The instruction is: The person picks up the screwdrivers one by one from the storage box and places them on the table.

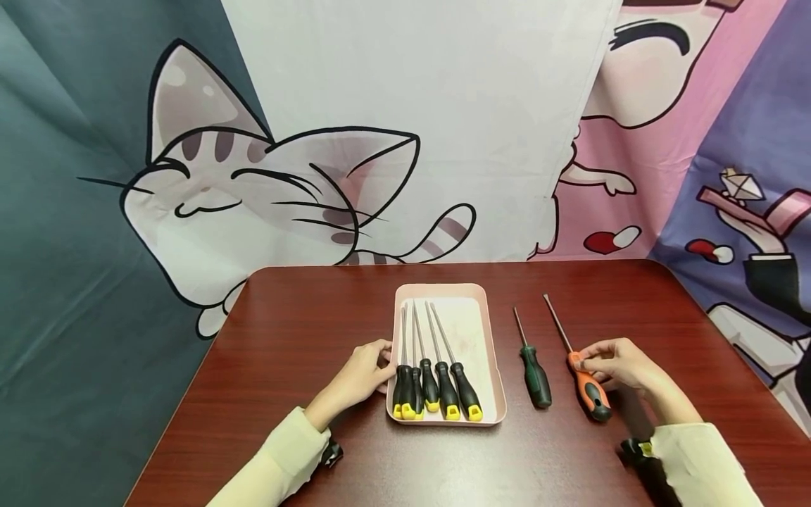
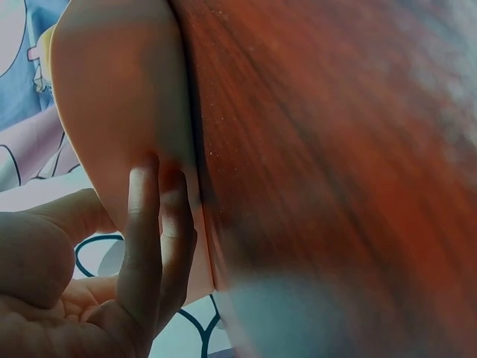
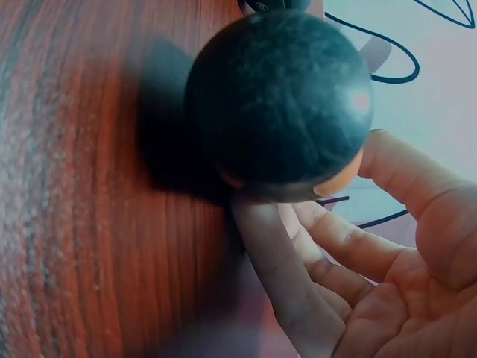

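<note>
My left hand holds the left side of a pale pink tray, its fingertips against the outer wall and its thumb at the rim. Several screwdrivers with black handles and yellow ends lie in the tray, shafts pointing away from me. To the right, my right hand pinches the orange-and-black handle of a flathead screwdriver between thumb and fingers. In the right wrist view the dark round butt of that screwdriver covers part of the fingers. A dark green screwdriver lies between the tray and my right hand.
Everything is on a reddish-brown wooden table with rounded far corners. Behind it hangs a cloth backdrop printed with a cartoon cat and other figures. Dark wrist devices show under both pale sleeves.
</note>
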Demonstrator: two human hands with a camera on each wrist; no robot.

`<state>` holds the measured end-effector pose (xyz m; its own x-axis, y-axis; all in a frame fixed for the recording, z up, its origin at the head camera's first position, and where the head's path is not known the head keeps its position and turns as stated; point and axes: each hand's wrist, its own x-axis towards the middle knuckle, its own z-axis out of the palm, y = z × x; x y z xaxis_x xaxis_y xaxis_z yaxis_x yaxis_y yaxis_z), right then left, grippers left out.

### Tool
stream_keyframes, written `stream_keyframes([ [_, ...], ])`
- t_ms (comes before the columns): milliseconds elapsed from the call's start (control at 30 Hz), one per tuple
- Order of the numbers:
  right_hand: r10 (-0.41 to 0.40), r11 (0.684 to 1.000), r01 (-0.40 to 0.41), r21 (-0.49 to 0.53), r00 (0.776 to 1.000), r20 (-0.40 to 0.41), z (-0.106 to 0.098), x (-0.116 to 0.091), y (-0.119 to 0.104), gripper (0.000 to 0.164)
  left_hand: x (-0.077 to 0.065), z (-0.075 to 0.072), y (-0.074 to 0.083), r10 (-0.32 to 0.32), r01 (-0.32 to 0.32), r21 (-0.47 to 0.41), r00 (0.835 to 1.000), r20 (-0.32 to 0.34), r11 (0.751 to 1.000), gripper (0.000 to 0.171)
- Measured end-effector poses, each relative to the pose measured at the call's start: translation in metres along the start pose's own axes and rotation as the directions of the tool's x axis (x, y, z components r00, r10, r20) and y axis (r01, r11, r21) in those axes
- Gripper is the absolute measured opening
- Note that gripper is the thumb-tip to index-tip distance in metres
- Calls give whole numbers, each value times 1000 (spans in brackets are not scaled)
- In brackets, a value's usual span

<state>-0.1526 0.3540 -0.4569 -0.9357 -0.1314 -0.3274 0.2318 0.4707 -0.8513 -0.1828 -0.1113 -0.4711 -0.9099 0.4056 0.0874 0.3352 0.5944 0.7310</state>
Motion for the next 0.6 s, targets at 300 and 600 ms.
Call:
stream_keyframes([
  [300,9,1000,-9,-22,1000,-8,0,0,0,38,0,1,0,12,-12,23,1000,-7,1000,32],
  [600,4,1000,-4,4,1000,21,-1,1,1,38,1,1,0,5,-5,30,1000,-10,1000,32],
])
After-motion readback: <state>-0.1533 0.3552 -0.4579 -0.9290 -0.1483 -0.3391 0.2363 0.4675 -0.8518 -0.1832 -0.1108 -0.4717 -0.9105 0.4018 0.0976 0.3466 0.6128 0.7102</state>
